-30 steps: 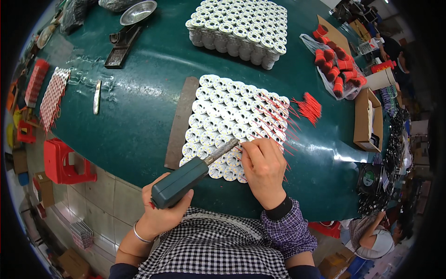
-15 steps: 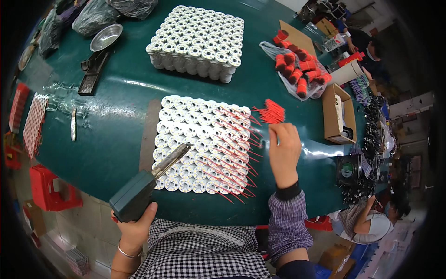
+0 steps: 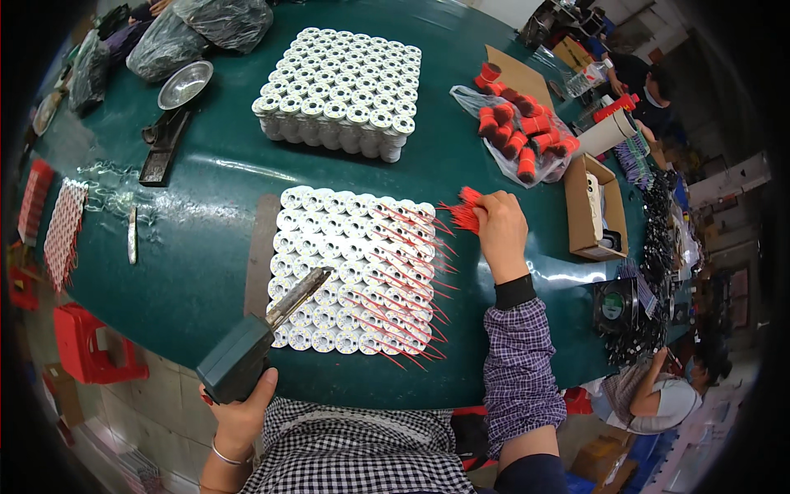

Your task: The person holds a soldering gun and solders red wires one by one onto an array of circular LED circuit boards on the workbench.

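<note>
My left hand is wrapped round the handle of a dark green soldering gun. The gun's metal tip slants up over a block of round white circuit boards set in rows. Thin red wires stick out from the boards on the block's right side. At a small pile of cut red wires beyond the block's right edge, my right hand has its thumb and fingers pinched together, touching the pile. Whether a single wire sits between the fingertips is too small to make out.
Behind the block stands a taller stack of white round boards. Bundles of red wire lie in a plastic bag at the far right, near a cardboard box. Left are a metal bowl and tweezers. Other people work at right.
My right hand has moved from just below the red wire pile up onto it, fingers now at its edge. My left hand still holds the soldering gun over the boards. The view shifted slightly.
</note>
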### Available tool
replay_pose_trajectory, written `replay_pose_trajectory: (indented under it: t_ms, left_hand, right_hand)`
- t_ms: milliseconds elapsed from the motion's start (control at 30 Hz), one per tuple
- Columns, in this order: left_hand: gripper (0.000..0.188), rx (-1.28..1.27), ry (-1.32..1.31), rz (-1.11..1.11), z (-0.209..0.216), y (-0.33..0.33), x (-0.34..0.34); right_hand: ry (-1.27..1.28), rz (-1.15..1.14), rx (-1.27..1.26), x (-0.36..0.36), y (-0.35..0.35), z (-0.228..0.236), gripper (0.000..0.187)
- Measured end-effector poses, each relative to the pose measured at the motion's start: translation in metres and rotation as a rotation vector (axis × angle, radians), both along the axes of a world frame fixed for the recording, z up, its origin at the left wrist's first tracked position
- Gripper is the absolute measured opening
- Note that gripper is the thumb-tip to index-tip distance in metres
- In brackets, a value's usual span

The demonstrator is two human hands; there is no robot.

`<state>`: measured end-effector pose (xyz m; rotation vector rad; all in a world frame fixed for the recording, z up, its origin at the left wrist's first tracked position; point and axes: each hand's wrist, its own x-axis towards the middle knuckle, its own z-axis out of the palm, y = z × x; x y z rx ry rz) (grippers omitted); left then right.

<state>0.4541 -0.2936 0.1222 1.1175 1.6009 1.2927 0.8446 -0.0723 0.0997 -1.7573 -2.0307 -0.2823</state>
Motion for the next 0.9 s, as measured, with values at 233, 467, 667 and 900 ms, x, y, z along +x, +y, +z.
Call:
replay_pose_trajectory:
  t_ms: [233, 467, 667, 900]
  left_hand:
    - [0.033, -0.003, -0.005, -0.022, 0.003, -0.001, 0.000]
    - [0.038, -0.009, -0.044, -0.019, 0.008, -0.003, -0.002]
    - [0.037, -0.030, -0.085, -0.021, 0.006, -0.006, -0.003]
    - [0.037, -0.025, -0.086, -0.024, 0.008, -0.005, -0.003]
  right_hand:
    - [-0.057, 0.022, 0.030, -0.007, -0.006, -0.001, 0.004]
    - [-0.052, 0.025, 0.084, -0.006, -0.010, -0.002, 0.006]
    - [-0.041, 0.037, 0.078, -0.005, -0.012, -0.003, 0.007]
    - [-0.001, 0.036, 0.004, 0.000, -0.016, 0.000, 0.006]
